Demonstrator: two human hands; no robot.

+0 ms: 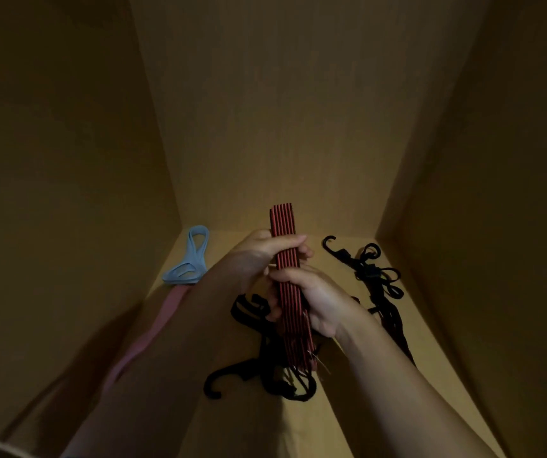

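Right forearm (397, 375) lay nearest the head camera, its right hand (315, 292) clamped round the lower middle of the red-and-black cord bundle (283, 223). Just above, touching it, the left hand (258, 251) gripped the same bundle. The bundle's long axis pointed away, with the black hooks (229, 378) at the near end, above the box floor (341, 408).

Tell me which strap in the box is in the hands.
The red-and-black striped strap, gripped by the left hand and right hand. The blue strap, pink strap and black hooked cords lie unheld.
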